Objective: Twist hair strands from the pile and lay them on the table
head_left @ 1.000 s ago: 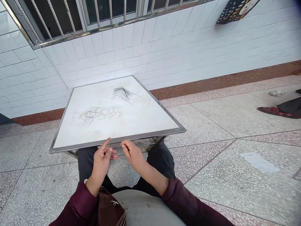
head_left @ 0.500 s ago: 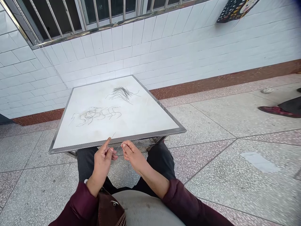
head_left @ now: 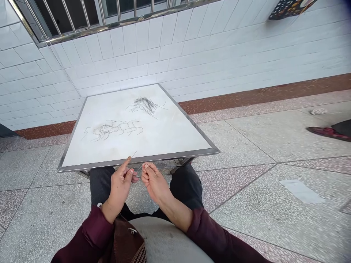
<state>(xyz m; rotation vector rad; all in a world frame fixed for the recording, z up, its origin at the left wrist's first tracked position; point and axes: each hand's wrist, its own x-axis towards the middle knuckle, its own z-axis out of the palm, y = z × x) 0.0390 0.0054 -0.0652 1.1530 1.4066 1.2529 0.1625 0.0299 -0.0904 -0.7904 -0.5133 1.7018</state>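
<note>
Over the near edge of a white-topped table (head_left: pixel 175 133), both my hands work on a thin strand (head_left: pixel 134 154), hair-like or wire-like; its exact kind is unclear. My left hand (head_left: pixel 120 186) is closed on it between thumb and fingers, with the forefinger stretched up along it and one end poking past the tip. Close on its right, my right hand (head_left: pixel 155 184) pinches the strand's other part. On the tabletop lie a dense dark bundle of similar strands (head_left: pixel 145 105) at the back and a looser scatter of wavy strands (head_left: pixel 109 128) at the left.
A grey metal rim (head_left: pixel 214 149) borders the table, which stands by a white tiled wall (head_left: pixel 123 62) under a barred window (head_left: pixel 82 16). At the right are another person's shoe (head_left: pixel 326 132) and a pale sheet (head_left: pixel 301 191) on the floor.
The view has shifted slightly. My hands keep their grip on the strand, with the right hand a touch nearer the left. Both groups of strands on the table look unchanged.
</note>
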